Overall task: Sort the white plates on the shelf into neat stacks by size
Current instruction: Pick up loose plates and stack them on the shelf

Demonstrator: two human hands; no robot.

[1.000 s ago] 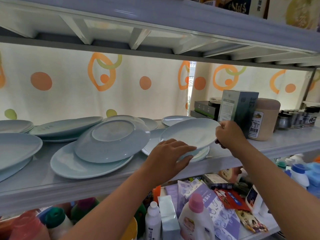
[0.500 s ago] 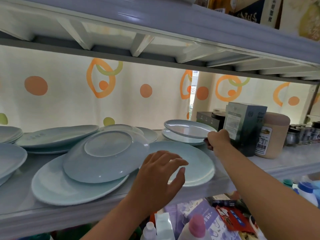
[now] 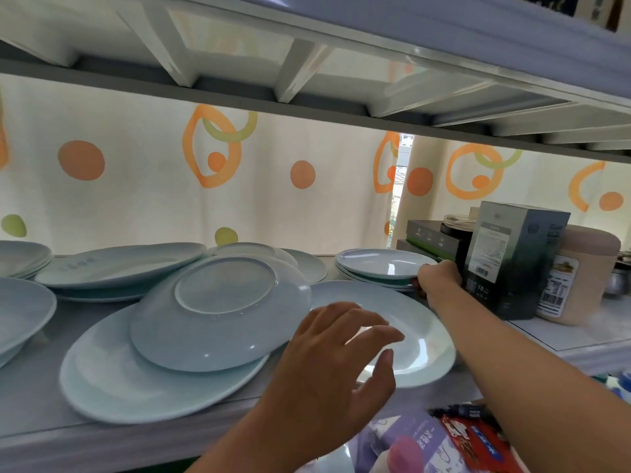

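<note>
My right hand (image 3: 438, 279) grips the right rim of a small pale plate (image 3: 382, 264), which rests on a short stack of small plates at the back of the shelf (image 3: 30, 397). My left hand (image 3: 336, 363) hovers open, fingers spread, over the near edge of a large plate (image 3: 420, 332) at the shelf front. Left of it an upside-down plate (image 3: 222, 312) leans on another large plate (image 3: 143, 387). More plates (image 3: 116, 264) overlap at the back left, and others (image 3: 20, 308) lie at the far left.
A dark box (image 3: 512, 257), flat dark boxes (image 3: 430, 233) and a beige canister (image 3: 577, 274) stand right of the small stack. The upper shelf (image 3: 375, 63) hangs low overhead. A patterned curtain (image 3: 143, 172) closes the back. Packets and bottles (image 3: 444, 442) fill the level below.
My right hand carried the small plate from above the large front plate to the back and set it on the small stack. My left hand came off the plate and opened.
</note>
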